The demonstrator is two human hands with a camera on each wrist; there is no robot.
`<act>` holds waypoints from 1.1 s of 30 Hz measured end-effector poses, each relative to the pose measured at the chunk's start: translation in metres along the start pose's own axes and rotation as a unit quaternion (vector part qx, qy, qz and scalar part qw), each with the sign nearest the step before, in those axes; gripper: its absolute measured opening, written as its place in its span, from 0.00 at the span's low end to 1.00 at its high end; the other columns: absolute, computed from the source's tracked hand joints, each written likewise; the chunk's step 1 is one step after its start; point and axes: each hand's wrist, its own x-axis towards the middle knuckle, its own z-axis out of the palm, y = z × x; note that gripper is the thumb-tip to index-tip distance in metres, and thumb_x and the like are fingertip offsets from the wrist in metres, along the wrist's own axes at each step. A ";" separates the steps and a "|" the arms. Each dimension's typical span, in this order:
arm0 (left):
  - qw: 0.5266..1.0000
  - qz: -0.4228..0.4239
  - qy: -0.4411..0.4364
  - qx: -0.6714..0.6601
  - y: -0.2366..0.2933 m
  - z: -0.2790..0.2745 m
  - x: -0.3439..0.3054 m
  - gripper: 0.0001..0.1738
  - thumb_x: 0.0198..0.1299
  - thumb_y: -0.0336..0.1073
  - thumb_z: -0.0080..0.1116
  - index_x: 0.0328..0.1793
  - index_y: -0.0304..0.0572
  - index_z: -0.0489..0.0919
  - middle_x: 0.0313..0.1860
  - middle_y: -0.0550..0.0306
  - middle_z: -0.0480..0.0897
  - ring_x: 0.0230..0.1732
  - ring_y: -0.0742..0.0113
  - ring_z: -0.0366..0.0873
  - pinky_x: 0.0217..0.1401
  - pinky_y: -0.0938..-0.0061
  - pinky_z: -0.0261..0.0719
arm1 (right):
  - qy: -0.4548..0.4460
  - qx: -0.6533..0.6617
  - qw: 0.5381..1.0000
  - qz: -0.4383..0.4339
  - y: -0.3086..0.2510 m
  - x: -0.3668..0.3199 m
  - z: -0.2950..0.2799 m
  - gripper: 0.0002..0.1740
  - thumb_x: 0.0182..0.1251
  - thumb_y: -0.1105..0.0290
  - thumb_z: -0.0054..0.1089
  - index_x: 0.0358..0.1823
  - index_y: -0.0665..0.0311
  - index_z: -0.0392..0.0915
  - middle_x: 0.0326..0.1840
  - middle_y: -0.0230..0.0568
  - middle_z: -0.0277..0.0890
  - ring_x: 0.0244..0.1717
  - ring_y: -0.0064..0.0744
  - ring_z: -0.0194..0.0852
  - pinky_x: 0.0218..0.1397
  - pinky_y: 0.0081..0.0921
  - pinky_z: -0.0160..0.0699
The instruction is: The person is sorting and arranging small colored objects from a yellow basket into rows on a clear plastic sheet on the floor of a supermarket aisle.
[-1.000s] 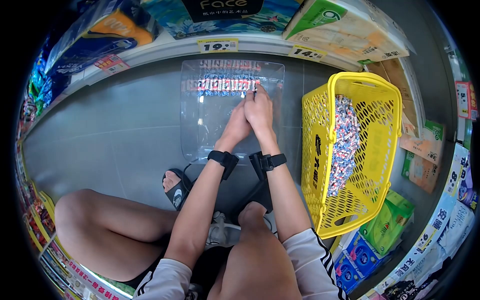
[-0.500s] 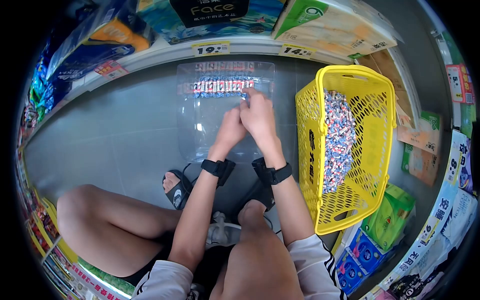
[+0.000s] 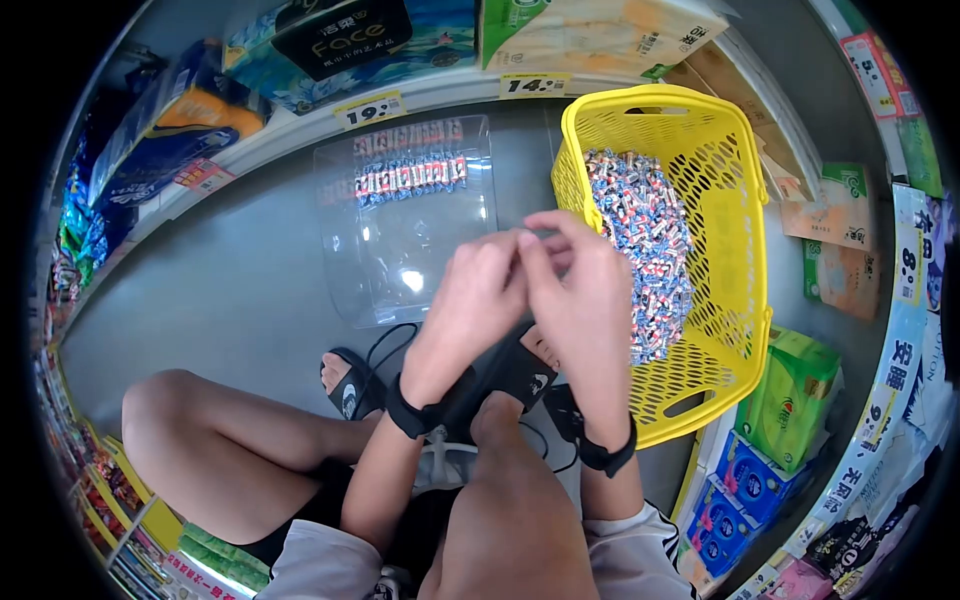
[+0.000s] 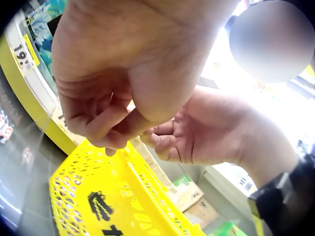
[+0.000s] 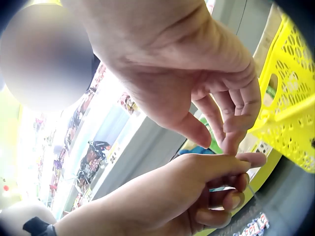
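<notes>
I have both bare hands close together in the head view, between the clear tray (image 3: 385, 262) and the yellow basket (image 3: 725, 230). The left grip (image 3: 475, 290) has its fingers curled in and its thumb laid along the forefinger; I cannot tell whether anything small is held inside. The right grip (image 3: 585, 290) is loosely bent and unclenched, its thumb standing apart from the fingers, and its fingertips meet the tip of the left in the right wrist view.

The row of wrapped sweets (image 3: 410, 181) lies in the far half of the tray. Each sweet's long axis points away from the person, blue twisted ends facing the near and far sides, and the sweets sit side by side, so the row itself runs across the tray, rising slightly toward the right as I see it. The loose sweets (image 3: 648, 255) heap along the basket's left side, pointing every way. Tray and basket both rest on the grey floor (image 3: 230, 280), below a shelf (image 3: 440, 92) of tissue packs (image 3: 600, 35).
</notes>
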 end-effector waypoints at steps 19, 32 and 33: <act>0.971 0.186 -0.144 0.034 0.090 0.123 0.047 0.07 0.61 0.21 0.57 0.44 0.27 0.83 0.39 0.35 0.84 0.45 0.35 0.84 0.50 0.47 0.82 | 0.074 -0.072 0.982 0.156 0.171 0.014 -0.122 0.25 0.62 0.80 0.56 0.62 0.65 0.82 0.43 0.51 0.90 0.46 0.50 0.91 0.52 0.41 0.85; 0.903 0.200 -0.280 0.258 0.049 0.196 0.092 0.10 0.55 0.23 0.60 0.43 0.31 0.86 0.40 0.36 0.87 0.48 0.38 0.88 0.51 0.51 0.86 | 0.124 0.049 0.974 0.185 0.255 0.029 -0.093 0.21 0.64 0.78 0.56 0.58 0.69 0.83 0.50 0.51 0.90 0.50 0.48 0.91 0.54 0.41 0.86; 0.897 0.183 -0.309 0.258 0.047 0.200 0.096 0.11 0.55 0.23 0.61 0.44 0.31 0.87 0.40 0.35 0.88 0.48 0.38 0.88 0.50 0.51 0.86 | 0.117 -0.007 0.975 0.186 0.256 0.028 -0.089 0.20 0.64 0.78 0.57 0.58 0.69 0.83 0.50 0.52 0.90 0.51 0.49 0.91 0.54 0.41 0.86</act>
